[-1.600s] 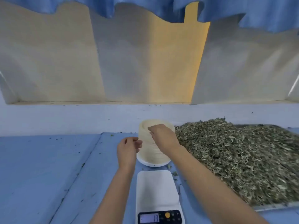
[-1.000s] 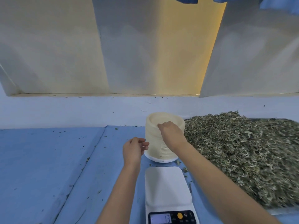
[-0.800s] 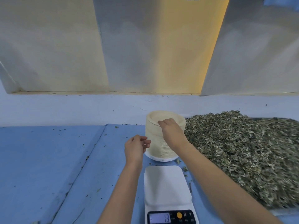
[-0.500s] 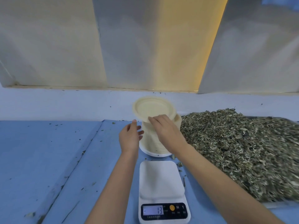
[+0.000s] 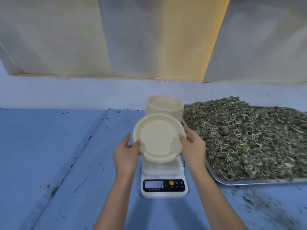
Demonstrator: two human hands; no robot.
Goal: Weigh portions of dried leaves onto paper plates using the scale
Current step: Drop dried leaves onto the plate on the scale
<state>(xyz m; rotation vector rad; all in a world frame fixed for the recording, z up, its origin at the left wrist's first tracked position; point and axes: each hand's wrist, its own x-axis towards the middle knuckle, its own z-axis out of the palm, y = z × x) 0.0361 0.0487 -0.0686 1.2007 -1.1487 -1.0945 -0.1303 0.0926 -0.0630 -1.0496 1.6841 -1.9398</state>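
A single cream paper plate (image 5: 157,136) hangs tilted in the air above the white scale (image 5: 163,178). My left hand (image 5: 127,154) grips its left rim and my right hand (image 5: 193,146) grips its right rim. The scale's display (image 5: 154,185) reads 13, and its platform is partly hidden by the plate. Behind the scale stands a tall stack of paper plates (image 5: 165,107). A big heap of dried leaves (image 5: 245,138) fills a metal tray (image 5: 249,181) at the right.
The blue table (image 5: 49,146) stretches to the left, dotted with leaf crumbs. Loose crumbs also lie at the front right (image 5: 259,201). A pale wall ledge (image 5: 83,92) runs along the back edge, under light curtains.
My right hand lifted the top plate off the stack and brought it toward me. My left hand took its other rim. The plate now hovers over the scale.
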